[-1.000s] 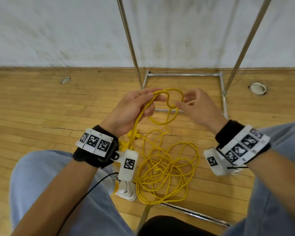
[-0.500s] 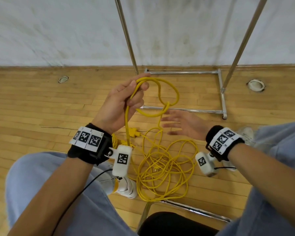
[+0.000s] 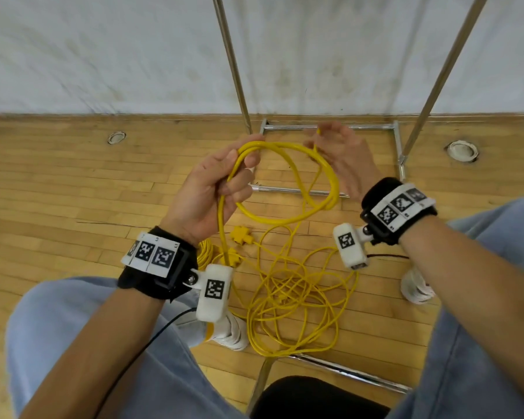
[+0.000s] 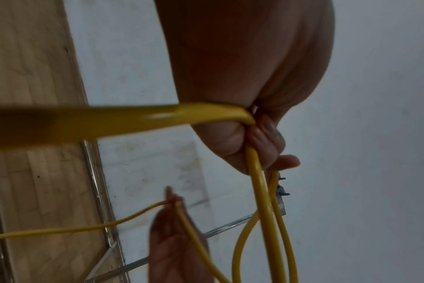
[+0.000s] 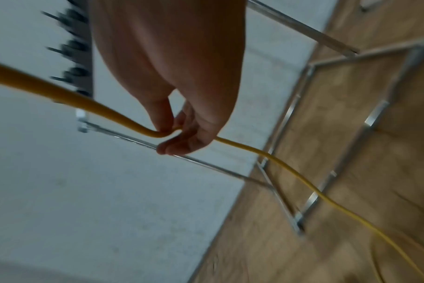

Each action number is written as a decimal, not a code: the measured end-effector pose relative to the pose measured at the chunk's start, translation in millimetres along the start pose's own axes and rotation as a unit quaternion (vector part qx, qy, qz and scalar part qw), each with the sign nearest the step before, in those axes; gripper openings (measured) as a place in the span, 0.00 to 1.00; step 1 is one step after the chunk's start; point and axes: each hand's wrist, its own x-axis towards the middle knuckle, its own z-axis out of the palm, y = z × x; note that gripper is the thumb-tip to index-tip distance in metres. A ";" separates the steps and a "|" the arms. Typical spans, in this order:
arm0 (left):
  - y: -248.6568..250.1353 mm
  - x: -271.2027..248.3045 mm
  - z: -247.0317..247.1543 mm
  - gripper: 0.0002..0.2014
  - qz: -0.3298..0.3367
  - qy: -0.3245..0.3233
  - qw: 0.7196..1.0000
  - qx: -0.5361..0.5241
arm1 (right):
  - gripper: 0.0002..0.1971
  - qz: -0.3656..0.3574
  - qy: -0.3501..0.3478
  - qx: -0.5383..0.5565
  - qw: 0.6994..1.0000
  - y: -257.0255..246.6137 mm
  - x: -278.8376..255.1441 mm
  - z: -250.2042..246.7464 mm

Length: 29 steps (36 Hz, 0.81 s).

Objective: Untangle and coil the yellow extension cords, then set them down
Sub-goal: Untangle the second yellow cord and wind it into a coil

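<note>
Right hand [image 3: 342,160] up again, fingertips blurred.

cord [image 3: 285,219]: smooth, glossy yellow plastic jacket
floor [image 3: 58,189]: wood strips, light sheen
rack [image 3: 233,65]: polished metal tubing
wall [image 3: 103,49]: matt, scuffed white
wrist bands [image 3: 161,267]: black cloth
trousers [image 3: 58,328]: pale blue denim

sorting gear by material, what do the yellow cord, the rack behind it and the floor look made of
Cord: likely a rubber or plastic jacket, smooth and slightly glossy, bending in soft loops.
Rack: metal tubing, by its bright, reflective silver shine.
Floor: wood strips, with visible grain and seams and a light sheen.
</note>
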 end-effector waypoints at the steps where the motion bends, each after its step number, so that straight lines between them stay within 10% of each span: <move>1: -0.1 0.0 -0.6 0.20 0.003 0.005 1.000 -0.001 | 0.11 -0.039 0.018 -0.038 0.998 -4.8 2.9 -1.6; 5: -1.3 2.4 1.4 0.18 0.017 0.024 1.000 0.010 | 0.08 -0.092 0.084 -0.159 0.979 -9.0 4.8 -10.5; 11: -8.5 11.9 5.7 0.18 0.048 0.097 0.994 0.019 | 0.11 0.167 0.145 -0.300 0.928 40.9 -16.5 -29.3; 16: -20.6 21.1 9.1 0.17 0.064 0.174 0.983 -0.008 | 0.09 0.126 -0.047 -0.454 0.881 54.1 -56.3 -6.3; 23: -28.9 27.0 13.9 0.17 0.088 0.154 0.982 0.066 | 0.13 0.188 -0.304 -0.195 0.913 35.0 -102.6 19.1; 29: -44.3 30.5 0.7 0.16 0.085 0.174 0.919 0.342 | 0.09 0.107 -0.204 -0.063 0.971 -3.8 -94.9 23.3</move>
